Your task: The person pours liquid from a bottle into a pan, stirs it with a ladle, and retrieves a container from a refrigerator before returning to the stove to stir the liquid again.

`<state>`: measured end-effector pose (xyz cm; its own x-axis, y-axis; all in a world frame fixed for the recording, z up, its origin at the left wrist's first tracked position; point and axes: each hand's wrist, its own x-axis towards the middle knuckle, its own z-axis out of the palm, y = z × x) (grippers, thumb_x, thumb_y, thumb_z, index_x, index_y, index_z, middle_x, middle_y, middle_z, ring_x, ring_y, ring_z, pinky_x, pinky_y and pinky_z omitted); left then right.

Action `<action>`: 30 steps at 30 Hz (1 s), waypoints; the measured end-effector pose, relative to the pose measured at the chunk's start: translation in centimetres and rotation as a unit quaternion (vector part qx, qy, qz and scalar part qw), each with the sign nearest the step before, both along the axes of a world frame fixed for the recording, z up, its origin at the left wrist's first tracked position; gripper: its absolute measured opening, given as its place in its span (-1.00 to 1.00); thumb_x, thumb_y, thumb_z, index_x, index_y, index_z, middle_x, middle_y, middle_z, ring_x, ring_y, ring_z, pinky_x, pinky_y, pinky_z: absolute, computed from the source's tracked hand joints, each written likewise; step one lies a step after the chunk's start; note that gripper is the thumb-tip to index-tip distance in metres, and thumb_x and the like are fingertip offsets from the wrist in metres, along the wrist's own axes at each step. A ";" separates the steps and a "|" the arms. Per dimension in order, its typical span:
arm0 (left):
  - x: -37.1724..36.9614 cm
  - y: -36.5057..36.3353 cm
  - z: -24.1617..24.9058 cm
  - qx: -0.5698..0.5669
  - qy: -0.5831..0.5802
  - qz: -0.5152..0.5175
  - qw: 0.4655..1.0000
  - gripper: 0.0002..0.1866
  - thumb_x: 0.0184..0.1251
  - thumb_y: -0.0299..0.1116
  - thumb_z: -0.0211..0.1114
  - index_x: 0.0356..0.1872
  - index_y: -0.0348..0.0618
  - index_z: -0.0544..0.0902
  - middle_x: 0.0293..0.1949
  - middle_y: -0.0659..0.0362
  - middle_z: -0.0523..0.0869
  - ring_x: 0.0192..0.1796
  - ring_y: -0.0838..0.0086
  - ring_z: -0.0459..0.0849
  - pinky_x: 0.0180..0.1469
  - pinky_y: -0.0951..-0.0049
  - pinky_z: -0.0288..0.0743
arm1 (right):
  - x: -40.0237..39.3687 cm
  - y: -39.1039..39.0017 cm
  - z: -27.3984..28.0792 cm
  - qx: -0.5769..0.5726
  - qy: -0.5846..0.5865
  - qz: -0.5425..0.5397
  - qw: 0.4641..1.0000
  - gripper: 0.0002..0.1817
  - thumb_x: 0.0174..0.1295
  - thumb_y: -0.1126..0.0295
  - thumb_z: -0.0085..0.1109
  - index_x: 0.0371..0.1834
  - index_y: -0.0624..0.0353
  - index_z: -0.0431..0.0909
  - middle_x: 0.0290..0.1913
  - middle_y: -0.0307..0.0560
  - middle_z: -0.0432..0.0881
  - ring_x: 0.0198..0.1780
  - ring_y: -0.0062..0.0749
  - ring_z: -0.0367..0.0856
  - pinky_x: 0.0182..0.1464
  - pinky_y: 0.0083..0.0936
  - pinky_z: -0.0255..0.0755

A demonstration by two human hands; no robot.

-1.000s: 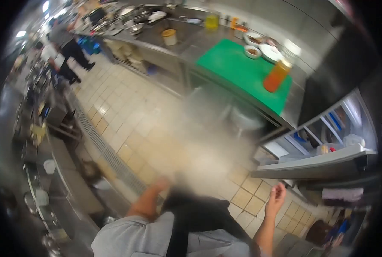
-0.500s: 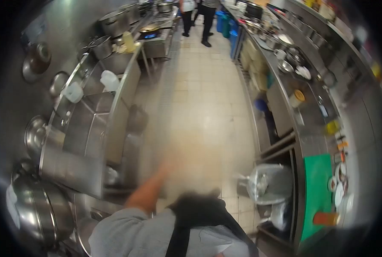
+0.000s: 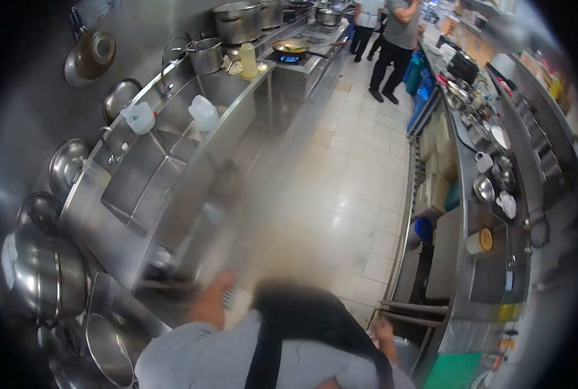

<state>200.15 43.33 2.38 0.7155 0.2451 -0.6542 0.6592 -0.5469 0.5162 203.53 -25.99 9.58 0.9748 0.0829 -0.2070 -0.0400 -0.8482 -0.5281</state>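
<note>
My left hand (image 3: 223, 281) hangs low in front of my left side, near the lower edge of the steel sink unit. Motion and haze smear its fingers, and nothing held can be made out. My right hand (image 3: 383, 329) is low on the right, beside the frame of the steel counter. Its fingers look curled in; what they hold, if anything, is hidden. Just behind that hand, part of a clear plastic bag (image 3: 402, 342) shows.
A steel double sink (image 3: 133, 188) with plastic jugs runs along the left. Farther on, a pan (image 3: 291, 47) sits over a blue flame. Two or more people stand in the aisle (image 3: 347, 168). The right counter bears bowls, a tub (image 3: 479, 241) and a green board (image 3: 454, 371).
My view has turned left and moved forward along the aisle. The left hand has drawn back nearer my body. My right hand has come into view beside the right counter.
</note>
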 end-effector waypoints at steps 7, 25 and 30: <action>3.1 -3.9 2.3 -0.107 0.046 0.190 0.975 -0.73 0.18 -0.23 0.30 -0.24 -0.23 0.61 -0.45 0.10 0.65 -0.60 0.38 0.61 -0.64 0.31 0.46 | 30.1 7.2 6.7 0.217 0.116 -0.136 0.960 -0.70 0.27 0.29 0.18 -0.05 0.26 0.50 -0.38 -0.09 0.59 -0.50 -0.39 0.62 -0.55 -0.45 0.47; 47.5 9.0 -5.5 0.024 -0.218 0.164 0.962 -0.63 0.19 -0.27 0.31 -0.01 -0.21 0.60 -0.30 0.11 0.70 -0.45 0.44 0.63 -0.50 0.41 0.50 | 40.4 5.3 -4.6 -0.010 0.294 -0.047 0.955 -0.74 0.23 0.21 0.17 -0.32 0.22 0.61 -0.46 -0.11 0.61 -0.43 -0.36 0.59 -0.44 -0.33 0.46; 53.1 7.1 -4.5 -0.014 -0.154 0.201 0.967 -0.65 0.21 -0.26 0.30 -0.02 -0.21 0.60 -0.33 0.12 0.70 -0.51 0.44 0.64 -0.58 0.42 0.47 | 53.4 4.5 -8.9 0.048 0.249 -0.083 0.964 -0.71 0.25 0.19 0.13 -0.38 0.22 0.60 -0.47 -0.12 0.61 -0.39 -0.36 0.57 -0.39 -0.30 0.46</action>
<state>253.24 50.39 -2.14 0.7286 0.5293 -0.4348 0.6276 -0.2616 0.7333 256.97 -21.46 0.67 0.7575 -0.0227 -0.6525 -0.4397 -0.7565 -0.4841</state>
